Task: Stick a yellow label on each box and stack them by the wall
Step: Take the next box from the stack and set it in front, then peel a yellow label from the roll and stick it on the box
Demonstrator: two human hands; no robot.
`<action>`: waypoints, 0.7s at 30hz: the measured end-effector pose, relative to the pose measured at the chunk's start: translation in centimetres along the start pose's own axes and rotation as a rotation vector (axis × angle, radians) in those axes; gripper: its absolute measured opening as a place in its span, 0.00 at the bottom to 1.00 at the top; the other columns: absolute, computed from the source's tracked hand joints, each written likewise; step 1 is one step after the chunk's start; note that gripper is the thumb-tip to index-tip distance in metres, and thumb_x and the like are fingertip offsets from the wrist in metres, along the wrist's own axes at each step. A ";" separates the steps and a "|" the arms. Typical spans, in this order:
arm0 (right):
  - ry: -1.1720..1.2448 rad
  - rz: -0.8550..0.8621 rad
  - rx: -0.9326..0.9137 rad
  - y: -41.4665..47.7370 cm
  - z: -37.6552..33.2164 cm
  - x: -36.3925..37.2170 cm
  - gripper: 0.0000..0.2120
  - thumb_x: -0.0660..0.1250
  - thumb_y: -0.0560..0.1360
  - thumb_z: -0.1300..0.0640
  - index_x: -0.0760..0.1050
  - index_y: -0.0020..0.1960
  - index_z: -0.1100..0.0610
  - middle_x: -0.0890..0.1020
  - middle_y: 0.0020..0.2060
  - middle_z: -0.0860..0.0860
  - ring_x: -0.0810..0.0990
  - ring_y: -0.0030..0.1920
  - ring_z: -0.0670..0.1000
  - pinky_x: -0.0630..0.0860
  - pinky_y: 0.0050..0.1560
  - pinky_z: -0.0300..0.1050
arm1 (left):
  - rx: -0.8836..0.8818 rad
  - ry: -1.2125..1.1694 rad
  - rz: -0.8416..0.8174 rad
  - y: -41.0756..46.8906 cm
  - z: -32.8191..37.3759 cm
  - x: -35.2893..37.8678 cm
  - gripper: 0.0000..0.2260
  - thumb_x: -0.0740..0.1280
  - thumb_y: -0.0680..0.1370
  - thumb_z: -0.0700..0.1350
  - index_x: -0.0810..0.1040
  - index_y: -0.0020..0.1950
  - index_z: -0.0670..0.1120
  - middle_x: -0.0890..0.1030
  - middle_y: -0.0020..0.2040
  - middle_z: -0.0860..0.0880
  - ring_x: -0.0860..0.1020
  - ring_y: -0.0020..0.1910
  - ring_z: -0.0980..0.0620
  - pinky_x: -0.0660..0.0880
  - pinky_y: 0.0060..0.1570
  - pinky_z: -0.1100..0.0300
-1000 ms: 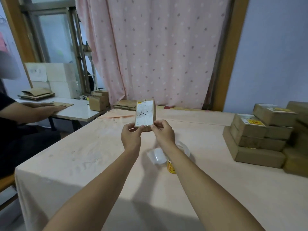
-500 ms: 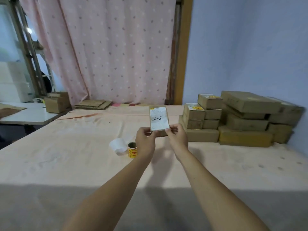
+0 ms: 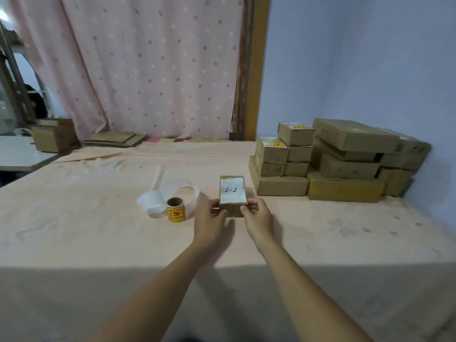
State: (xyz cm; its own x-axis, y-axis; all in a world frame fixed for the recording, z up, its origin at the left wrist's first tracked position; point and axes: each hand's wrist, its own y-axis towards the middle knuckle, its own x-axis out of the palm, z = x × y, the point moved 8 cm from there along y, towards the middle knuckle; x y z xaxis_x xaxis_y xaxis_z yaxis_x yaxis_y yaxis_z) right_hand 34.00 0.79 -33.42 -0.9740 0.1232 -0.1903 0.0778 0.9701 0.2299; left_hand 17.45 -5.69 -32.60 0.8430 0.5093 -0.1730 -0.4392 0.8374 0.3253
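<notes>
**Box "2-2": in hand, yellow label judged still to come**

Small cardboard box (image 3: 232, 208) near centre of counter (image 3: 98, 230), pinched at its near end by fingers (image 3: 251, 202) of left hand (image 3: 209, 218) and right hand (image 3: 259, 215); resting or lifted, cannot tell. White slip (image 3: 233, 191) on top, handwritten "2-2"; small print illegible. Label roll (image 3: 175, 211) just left, yellow, red print unreadable. Next: free one hand, peel, press on, carry to stacked boxes (image 3: 320, 164) at far right corner.

Open tablecloth (image 3: 74, 230) across lower left & lower right of frame, label roll (image 3: 175, 210) w/ curled backing strip (image 3: 150, 202) just left of centre, box stack (image 3: 281, 186) filling mid-right against wall (image 3: 357, 70), narrow gap btwn small box (image 3: 232, 191) at centre & stack.
</notes>
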 end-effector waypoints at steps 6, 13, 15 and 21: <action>-0.077 0.034 -0.049 -0.2 0.7 -0.1 0.11 0.70 0.77 0.61 0.77 0.59 0.56 0.82 0.47 0.47 0.80 0.49 0.45 0.73 0.49 0.37 | 0.077 0.091 -0.053 -0.2 0.2 -0.6 0.15 0.64 0.75 0.37 0.79 0.59 0.50 0.82 0.53 0.54 0.79 0.52 0.57 0.77 0.55 0.53; -0.019 0.070 -0.063 -0.5 0.7 -0.4 0.08 0.70 0.77 0.61 0.76 0.54 0.53 0.84 0.49 0.49 0.82 0.51 0.47 0.73 0.49 0.38 | 0.386 0.539 0.125 -0.8 2.1 -8.9 0.10 0.70 0.74 0.34 0.82 0.53 0.44 0.78 0.51 0.50 0.75 0.52 0.49 0.70 0.47 0.58; -0.019 0.060 -0.061 -0.5 0.7 -0.3 0.07 0.70 0.77 0.60 0.76 0.53 0.53 0.84 0.49 0.49 0.82 0.51 0.47 0.74 0.50 0.39 | 0.411 0.656 0.122 -0.1 2.2 -11.0 0.12 0.70 0.73 0.33 0.82 0.54 0.44 0.79 0.52 0.49 0.74 0.53 0.46 0.71 0.47 0.55; 0.017 0.064 -0.048 -0.6 0.9 -0.5 0.07 0.69 0.77 0.60 0.77 0.54 0.55 0.84 0.49 0.50 0.83 0.52 0.47 0.76 0.51 0.40 | 0.498 0.935 -0.041 1.6 1.7 -11.8 0.19 0.69 0.72 0.32 0.81 0.61 0.45 0.81 0.59 0.50 0.74 0.53 0.44 0.75 0.49 0.52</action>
State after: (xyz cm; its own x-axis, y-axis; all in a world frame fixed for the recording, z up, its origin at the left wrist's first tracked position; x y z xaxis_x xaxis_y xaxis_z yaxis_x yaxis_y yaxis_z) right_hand 34.60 0.32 -34.29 -0.9708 0.1804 -0.1581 0.1298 0.9493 0.2862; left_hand 7.32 -10.74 -28.45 0.1866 0.6102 -0.7700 -0.0604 0.7894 0.6109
